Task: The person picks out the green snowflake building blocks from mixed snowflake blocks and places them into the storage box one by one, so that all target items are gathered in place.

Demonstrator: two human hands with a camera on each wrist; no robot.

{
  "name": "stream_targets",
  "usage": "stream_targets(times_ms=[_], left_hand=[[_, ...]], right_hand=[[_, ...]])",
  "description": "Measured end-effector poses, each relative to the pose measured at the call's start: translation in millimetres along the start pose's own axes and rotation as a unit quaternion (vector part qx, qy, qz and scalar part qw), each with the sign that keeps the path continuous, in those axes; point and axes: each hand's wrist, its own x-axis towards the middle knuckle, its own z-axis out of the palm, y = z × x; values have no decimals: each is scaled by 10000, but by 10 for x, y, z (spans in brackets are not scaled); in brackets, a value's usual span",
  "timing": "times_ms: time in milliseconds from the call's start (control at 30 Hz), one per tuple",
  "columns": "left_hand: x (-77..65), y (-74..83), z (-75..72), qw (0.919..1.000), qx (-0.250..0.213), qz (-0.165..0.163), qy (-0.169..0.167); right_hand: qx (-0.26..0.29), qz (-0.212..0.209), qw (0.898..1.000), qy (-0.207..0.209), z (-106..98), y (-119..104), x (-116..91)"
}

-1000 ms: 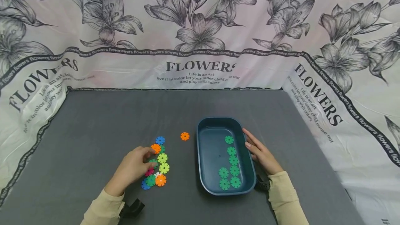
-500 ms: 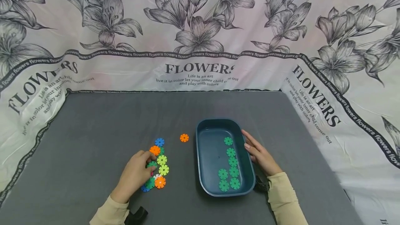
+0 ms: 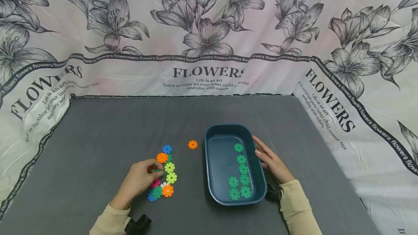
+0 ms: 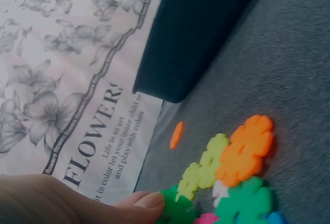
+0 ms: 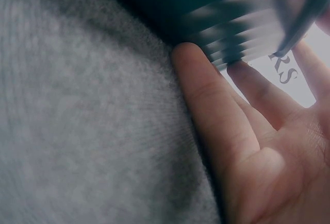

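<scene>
My left hand [image 3: 141,177] pinches a green flower-shaped disc [image 4: 178,207] between thumb and fingers, at the left of a loose pile. Around it lie a pink disc [image 3: 155,183], two yellow-green discs [image 3: 169,167], orange discs [image 3: 168,190], a white one partly covered, and more green and blue ones. To the right stands a dark blue tray [image 3: 219,191] with several green discs [image 3: 243,169] in its right half. My right hand [image 3: 275,164] rests against the tray's right side, its fingers extended along the wall in the right wrist view.
A single orange disc [image 3: 193,144] lies between the pile and the tray. Grey cloth [image 3: 130,126] covers the table. Behind and at both sides hangs a white flower-printed curtain [image 3: 209,77].
My left hand has closed on a green disc in the pile and has drawn slightly back from it. The right hand and the tray have stayed in place.
</scene>
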Motion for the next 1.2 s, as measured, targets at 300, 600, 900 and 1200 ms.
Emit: stream_targets(times_ms=[300,600,900,1200], left_hand=[[135,-4,-112,9885,-1351,-670,-99],[373,307,-102,9576,-2701,-260,-967],[600,861,115,9453,-2862,-30,-1562],[692,1181,479,9483,-2413,166,-2053]], right_hand=[[48,-30,10000,-15,15,3,-4],[64,0,9999,-98,-2,4,-12],[157,-18,9998,-117,-9,-32,28],[111,-14,9999,-87,3,-28,22]])
